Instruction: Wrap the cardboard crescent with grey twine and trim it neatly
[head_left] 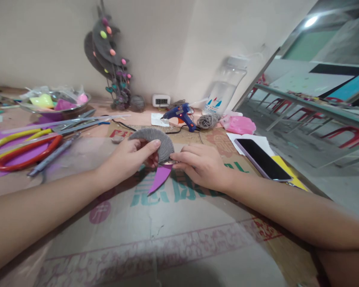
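A crescent moon shape point(159, 140) is held up over the cardboard, its upper part wrapped in grey yarn. Its lower tip is bare purple point(160, 178) and points down to the left. My left hand point(137, 153) is closed on the wrapped part, thumb on the front face and fingers behind. At the lower end of the wrapping, my right hand point(199, 163) pinches at the edge, where the yarn strand and the crescent meet; the strand itself is mostly hidden by the fingers. Behind the hands, a ball of grey yarn point(208, 121) lies beside a blue glue gun point(181, 115).
Scissors with red and yellow handles point(28, 153) and a metal bowl point(56, 111) are at left. A water bottle point(225, 85) leans on the wall, near finished grey moons point(106, 52) and a small clock point(161, 100). A phone point(262, 159) lies at right. Printed cardboard point(179, 223) covers the table.
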The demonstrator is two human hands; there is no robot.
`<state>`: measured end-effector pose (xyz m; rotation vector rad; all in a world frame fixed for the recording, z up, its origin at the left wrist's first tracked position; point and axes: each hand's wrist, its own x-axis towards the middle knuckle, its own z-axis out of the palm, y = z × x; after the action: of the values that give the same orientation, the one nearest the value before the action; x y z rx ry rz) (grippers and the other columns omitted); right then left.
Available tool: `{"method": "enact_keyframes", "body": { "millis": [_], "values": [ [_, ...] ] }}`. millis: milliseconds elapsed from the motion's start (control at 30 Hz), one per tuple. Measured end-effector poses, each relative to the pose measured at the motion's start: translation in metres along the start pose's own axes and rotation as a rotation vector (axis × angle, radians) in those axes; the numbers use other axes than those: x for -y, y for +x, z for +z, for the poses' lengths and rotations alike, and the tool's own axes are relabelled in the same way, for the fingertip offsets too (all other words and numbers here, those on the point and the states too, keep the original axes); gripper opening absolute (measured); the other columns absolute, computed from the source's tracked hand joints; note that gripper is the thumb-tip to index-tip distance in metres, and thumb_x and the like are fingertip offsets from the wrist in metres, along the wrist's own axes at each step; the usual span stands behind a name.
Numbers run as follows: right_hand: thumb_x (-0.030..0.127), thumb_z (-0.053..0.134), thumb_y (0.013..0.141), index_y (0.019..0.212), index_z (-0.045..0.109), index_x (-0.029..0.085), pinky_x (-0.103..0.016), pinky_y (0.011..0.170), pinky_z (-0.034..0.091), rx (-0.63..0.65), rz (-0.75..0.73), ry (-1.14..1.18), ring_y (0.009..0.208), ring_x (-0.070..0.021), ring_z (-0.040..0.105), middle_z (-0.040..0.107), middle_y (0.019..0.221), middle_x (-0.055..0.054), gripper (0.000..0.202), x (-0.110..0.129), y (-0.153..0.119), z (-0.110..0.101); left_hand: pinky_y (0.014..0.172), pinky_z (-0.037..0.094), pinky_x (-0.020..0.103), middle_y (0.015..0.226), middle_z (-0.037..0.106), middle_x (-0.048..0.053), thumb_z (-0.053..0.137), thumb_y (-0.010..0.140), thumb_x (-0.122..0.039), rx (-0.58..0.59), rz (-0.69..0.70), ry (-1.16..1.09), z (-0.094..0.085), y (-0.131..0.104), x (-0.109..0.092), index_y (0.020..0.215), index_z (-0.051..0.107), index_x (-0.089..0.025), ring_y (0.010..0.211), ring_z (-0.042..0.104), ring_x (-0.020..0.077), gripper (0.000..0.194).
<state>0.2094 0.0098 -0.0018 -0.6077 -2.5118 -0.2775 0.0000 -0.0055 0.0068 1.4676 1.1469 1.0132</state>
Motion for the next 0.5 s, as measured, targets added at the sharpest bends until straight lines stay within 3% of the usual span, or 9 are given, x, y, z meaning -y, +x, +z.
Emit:
{"method": "enact_keyframes", "body": {
  "millis": [133, 300, 400, 500],
  "values": [
    [0.032, 0.052, 0.087, 0.103, 0.059, 0.017, -0.025, 0.065, 0.039, -0.066, 0.131, 0.170, 0.072, -0.0132, 0.053, 0.061, 0.081, -0.003, 0.023, -0.001, -0.001, -0.001, 0.054, 0.047, 0.022, 0.059, 0.060, 0.001, 0.056, 0.080, -0.044, -0.004, 0.013, 0.001, -0.001, 0.000, 0.001, 0.063, 0.059, -0.016, 0.054, 0.056, 0.0121, 0.033],
    [0.033, 0.050, 0.087, 0.106, 0.053, 0.017, -0.023, 0.062, 0.041, -0.142, 0.464, 0.424, 0.069, -0.0109, 0.052, 0.057, 0.082, -0.001, 0.026, -0.005, 0.002, 0.003, 0.054, 0.048, 0.022, 0.064, 0.063, 0.002, 0.057, 0.078, -0.044, -0.012, 0.006, -0.051, 0.000, -0.001, 0.003, 0.069, 0.062, -0.016, 0.057, 0.057, 0.0125, 0.030],
    [0.037, 0.056, 0.082, 0.099, 0.056, 0.016, -0.021, 0.054, 0.037, -0.108, 0.608, 0.570, 0.060, -0.0088, 0.048, 0.057, 0.076, 0.000, 0.027, -0.006, 0.007, 0.005, 0.056, 0.050, 0.024, 0.067, 0.063, 0.003, 0.057, 0.078, -0.045, -0.027, 0.002, -0.063, 0.001, 0.000, 0.004, 0.071, 0.062, -0.016, 0.058, 0.058, 0.0133, 0.030],
    [0.033, 0.056, 0.081, 0.090, 0.061, 0.015, -0.020, 0.054, 0.037, -0.024, 0.658, 0.733, 0.059, -0.0080, 0.047, 0.059, 0.074, 0.001, 0.022, -0.004, 0.011, 0.005, 0.056, 0.051, 0.024, 0.066, 0.063, 0.004, 0.057, 0.077, -0.047, -0.033, 0.000, -0.055, 0.001, 0.001, 0.004, 0.068, 0.060, -0.016, 0.059, 0.058, 0.0142, 0.033]
  ]
}}
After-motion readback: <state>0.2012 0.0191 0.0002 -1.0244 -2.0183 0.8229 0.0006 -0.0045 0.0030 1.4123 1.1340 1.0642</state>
